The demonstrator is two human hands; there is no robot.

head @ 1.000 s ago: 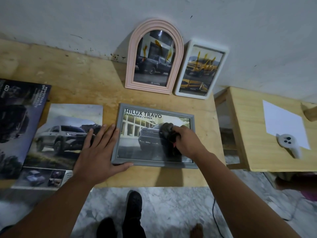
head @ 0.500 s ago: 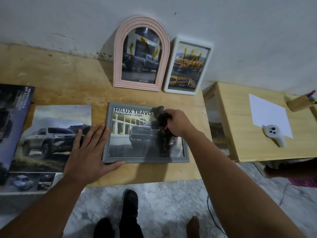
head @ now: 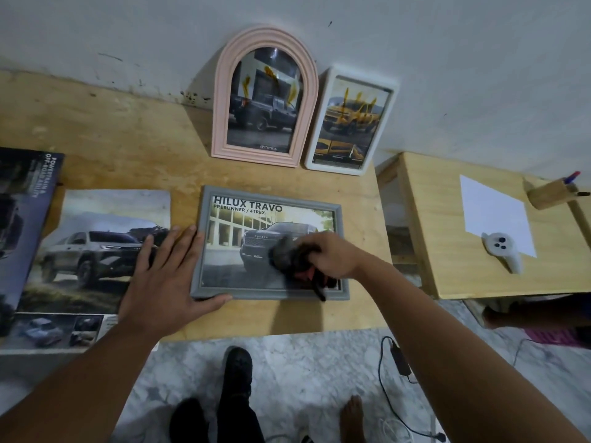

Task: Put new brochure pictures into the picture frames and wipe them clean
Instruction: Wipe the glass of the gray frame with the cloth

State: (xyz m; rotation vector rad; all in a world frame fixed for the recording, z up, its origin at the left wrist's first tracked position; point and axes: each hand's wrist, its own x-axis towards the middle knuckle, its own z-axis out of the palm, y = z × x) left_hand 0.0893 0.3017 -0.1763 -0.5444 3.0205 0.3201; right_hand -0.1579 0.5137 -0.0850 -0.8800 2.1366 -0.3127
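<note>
On the grey picture frame (head: 270,244), the right hand (head: 332,255) clenches a dark cloth (head: 289,255) against its glass while the flat, released left hand (head: 166,278) presses its left edge.

R hand (head: 332,255) w/ dark cloth (head: 295,262) has moved on the glass of the grey frame (head: 270,247): 1 s ago mid-glass over the truck, 0.5 s ago up near the top edge by the "TRAVO" text, now down at the lower right, cloth trailing over the bottom rail. Title text is fully uncovered again. Head cam shifted too; pen holder (head: 551,193) at far right came into view.
</note>
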